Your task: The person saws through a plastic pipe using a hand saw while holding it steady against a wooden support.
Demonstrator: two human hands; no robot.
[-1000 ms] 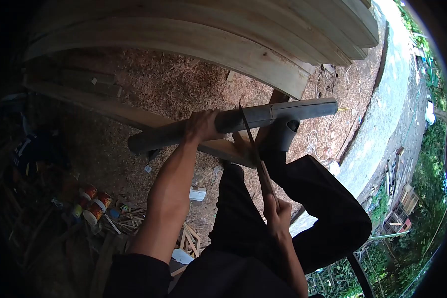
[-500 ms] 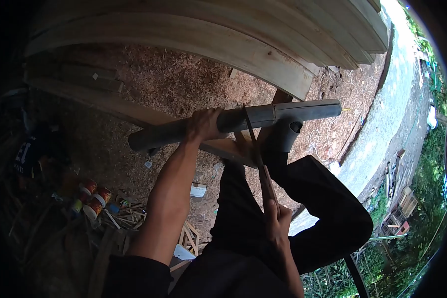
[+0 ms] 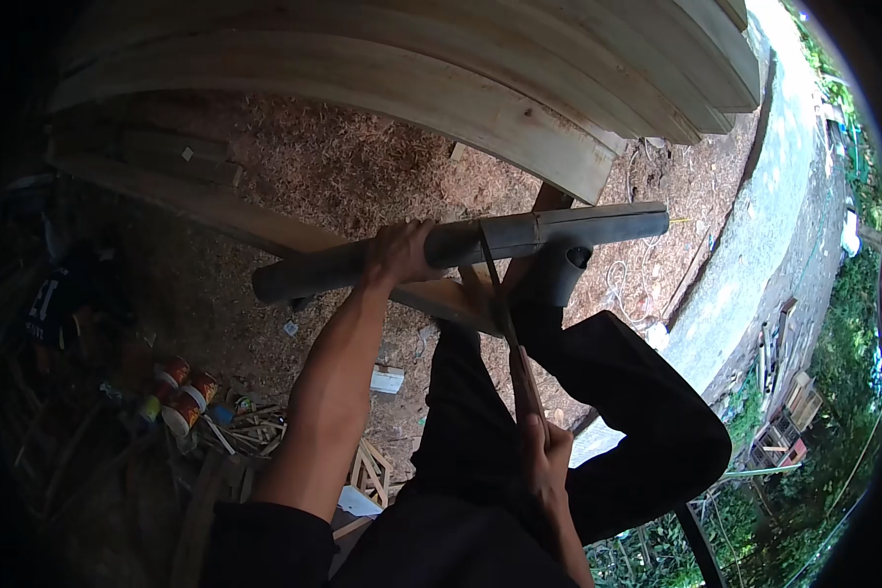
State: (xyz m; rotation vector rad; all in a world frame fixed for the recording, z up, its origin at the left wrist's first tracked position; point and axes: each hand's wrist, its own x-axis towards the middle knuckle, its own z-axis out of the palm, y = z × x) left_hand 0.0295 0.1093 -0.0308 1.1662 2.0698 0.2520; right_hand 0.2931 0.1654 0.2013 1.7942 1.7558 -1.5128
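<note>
A long grey pipe [image 3: 578, 225] lies across a wooden support [image 3: 451, 297], with a short branch stub near its right part. My left hand [image 3: 400, 255] is wrapped round the pipe left of its middle. In my right hand [image 3: 545, 446] is the handle of a saw [image 3: 508, 323], whose narrow blade runs up to the pipe and touches it just right of my left hand. The blade's far tip is hidden at the pipe. One of my legs is bent beside the support.
Long wooden planks [image 3: 363, 69] stretch across the top. Shavings cover the ground [image 3: 333, 147]. Red cans [image 3: 181, 412] and wood scraps [image 3: 255, 426] lie at the lower left. At the far left is a person [image 3: 54, 304] in a dark shirt. Greenery borders the right.
My right hand and the saw have moved slightly down, so less of the blade tip shows above the pipe. My left hand keeps its hold on the pipe.
</note>
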